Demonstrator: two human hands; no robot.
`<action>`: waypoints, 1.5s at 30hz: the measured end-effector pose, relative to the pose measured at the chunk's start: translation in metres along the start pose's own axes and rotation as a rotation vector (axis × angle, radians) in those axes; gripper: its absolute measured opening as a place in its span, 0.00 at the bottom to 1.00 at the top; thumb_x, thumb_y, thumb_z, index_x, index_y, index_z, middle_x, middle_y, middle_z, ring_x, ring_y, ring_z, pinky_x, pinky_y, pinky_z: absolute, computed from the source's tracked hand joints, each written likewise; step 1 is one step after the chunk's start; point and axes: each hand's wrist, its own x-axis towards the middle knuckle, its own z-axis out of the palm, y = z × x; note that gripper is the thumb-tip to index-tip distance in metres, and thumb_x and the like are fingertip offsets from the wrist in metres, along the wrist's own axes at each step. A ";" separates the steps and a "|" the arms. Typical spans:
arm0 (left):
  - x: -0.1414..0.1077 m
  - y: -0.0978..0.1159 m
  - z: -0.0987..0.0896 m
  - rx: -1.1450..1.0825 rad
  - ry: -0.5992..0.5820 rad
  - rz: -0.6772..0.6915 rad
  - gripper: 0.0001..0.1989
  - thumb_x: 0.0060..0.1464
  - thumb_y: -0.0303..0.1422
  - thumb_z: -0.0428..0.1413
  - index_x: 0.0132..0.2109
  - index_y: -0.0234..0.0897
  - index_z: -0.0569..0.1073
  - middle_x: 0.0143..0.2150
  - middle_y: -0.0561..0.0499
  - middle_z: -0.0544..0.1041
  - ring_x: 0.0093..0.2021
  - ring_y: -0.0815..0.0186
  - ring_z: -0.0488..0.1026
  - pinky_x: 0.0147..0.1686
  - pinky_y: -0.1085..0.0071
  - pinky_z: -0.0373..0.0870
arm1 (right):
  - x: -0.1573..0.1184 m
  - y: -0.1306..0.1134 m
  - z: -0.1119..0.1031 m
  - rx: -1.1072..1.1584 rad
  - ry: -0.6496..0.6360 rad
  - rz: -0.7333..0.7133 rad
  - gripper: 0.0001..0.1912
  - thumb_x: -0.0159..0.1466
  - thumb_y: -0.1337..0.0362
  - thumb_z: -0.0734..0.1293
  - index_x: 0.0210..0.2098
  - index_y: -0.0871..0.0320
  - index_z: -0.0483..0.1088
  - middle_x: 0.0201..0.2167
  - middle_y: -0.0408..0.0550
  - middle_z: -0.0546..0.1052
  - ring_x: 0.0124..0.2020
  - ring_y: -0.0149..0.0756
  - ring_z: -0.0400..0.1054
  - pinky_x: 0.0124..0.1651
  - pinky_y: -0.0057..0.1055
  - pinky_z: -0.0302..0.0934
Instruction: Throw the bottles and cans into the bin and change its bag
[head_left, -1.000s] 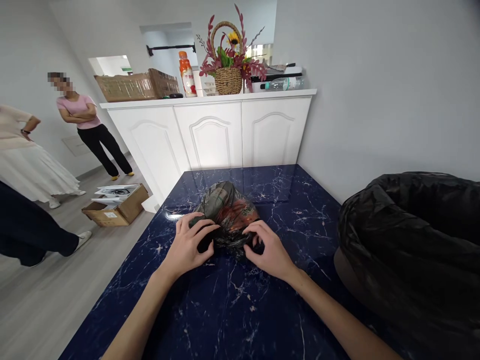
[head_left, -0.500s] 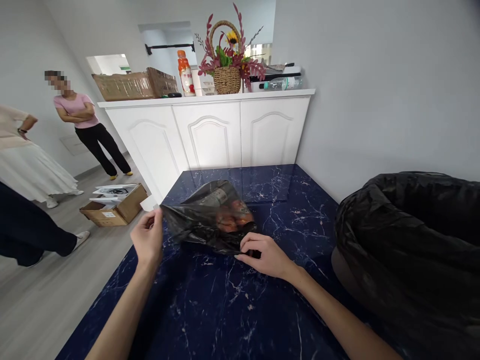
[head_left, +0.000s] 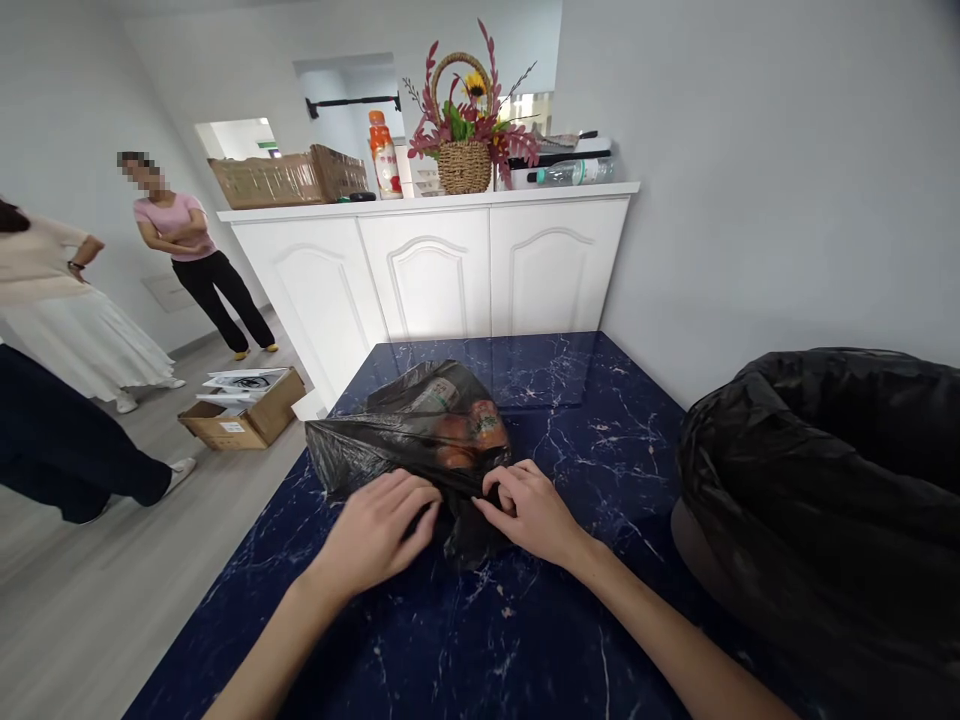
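Note:
A thin black plastic bag (head_left: 360, 450) lies on the dark blue marbled table (head_left: 480, 650). Through its film show orange-red round shapes (head_left: 454, 440) and a pale label, perhaps on a bottle; what they are exactly I cannot make out. My right hand (head_left: 529, 510) pinches the near edge of the bag between thumb and fingers. Just left of it, my left hand (head_left: 386, 525) has its fingers bent over the bag's near edge, with the thumb below, closed on the film. Between both hands a crumpled flap of the bag hangs toward me.
A large bin lined with a black bag (head_left: 720, 450) stands at the right. Behind the table is a white cabinet (head_left: 435, 270) bearing a flower basket (head_left: 465, 165), bottles and a carton. An open cardboard box (head_left: 247, 410) and several people are at the left.
My left hand has let go of the bag's far-left corner and moved right and nearer, to the near edge beside my right hand. The right hand keeps its pinch; the view has shifted slightly.

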 end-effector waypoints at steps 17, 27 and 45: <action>-0.008 0.003 0.040 0.283 -0.107 -0.395 0.13 0.72 0.35 0.47 0.54 0.41 0.74 0.43 0.41 0.84 0.31 0.54 0.81 0.24 0.66 0.64 | 0.005 -0.014 -0.012 0.251 0.488 0.189 0.06 0.70 0.62 0.64 0.35 0.51 0.66 0.31 0.42 0.71 0.33 0.38 0.68 0.40 0.34 0.63; 0.048 -0.008 0.020 0.316 0.315 -0.371 0.20 0.69 0.36 0.53 0.64 0.37 0.71 0.61 0.34 0.74 0.61 0.42 0.73 0.58 0.48 0.70 | 0.010 0.025 -0.008 0.505 0.677 0.509 0.13 0.69 0.50 0.65 0.40 0.53 0.68 0.34 0.45 0.74 0.34 0.40 0.69 0.40 0.36 0.64; 0.044 -0.075 0.036 -0.001 -0.175 -0.382 0.45 0.63 0.56 0.58 0.77 0.38 0.57 0.74 0.36 0.67 0.72 0.42 0.67 0.69 0.46 0.67 | 0.010 0.029 -0.022 0.345 0.429 0.272 0.18 0.64 0.50 0.75 0.49 0.50 0.74 0.55 0.53 0.73 0.59 0.50 0.69 0.64 0.48 0.63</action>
